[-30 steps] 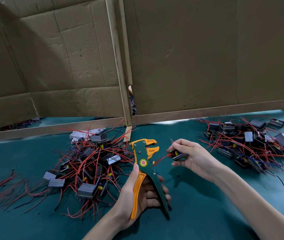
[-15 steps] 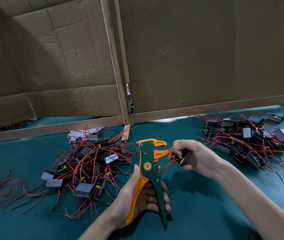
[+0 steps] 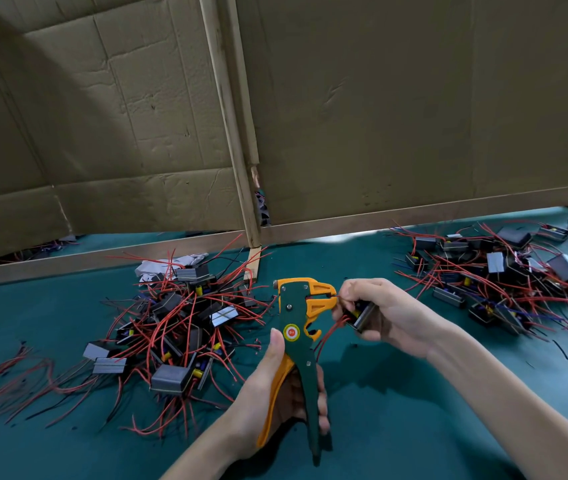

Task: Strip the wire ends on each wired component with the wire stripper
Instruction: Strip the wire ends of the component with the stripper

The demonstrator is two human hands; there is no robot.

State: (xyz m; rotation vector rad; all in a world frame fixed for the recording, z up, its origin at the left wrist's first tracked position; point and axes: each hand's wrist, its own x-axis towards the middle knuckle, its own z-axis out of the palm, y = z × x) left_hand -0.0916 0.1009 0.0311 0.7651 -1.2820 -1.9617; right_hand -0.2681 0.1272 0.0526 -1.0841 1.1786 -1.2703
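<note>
The left hand (image 3: 251,400) grips the handles of the wire stripper (image 3: 291,306), held upright above the teal worktop (image 3: 414,427). The right hand (image 3: 393,313) holds a wired component (image 3: 362,315). It has closed in since a second ago, and its fingertips now touch the stripper's orange head, pinching a red wire (image 3: 324,337) there. One component pile (image 3: 178,323) lies to the left and another pile (image 3: 504,275) to the right.

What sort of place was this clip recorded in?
Likely a small electronics assembly workshop: piles of wired components on a green table, cardboard partitions behind, a wire stripper in the left hand and a component in the right hand.
</note>
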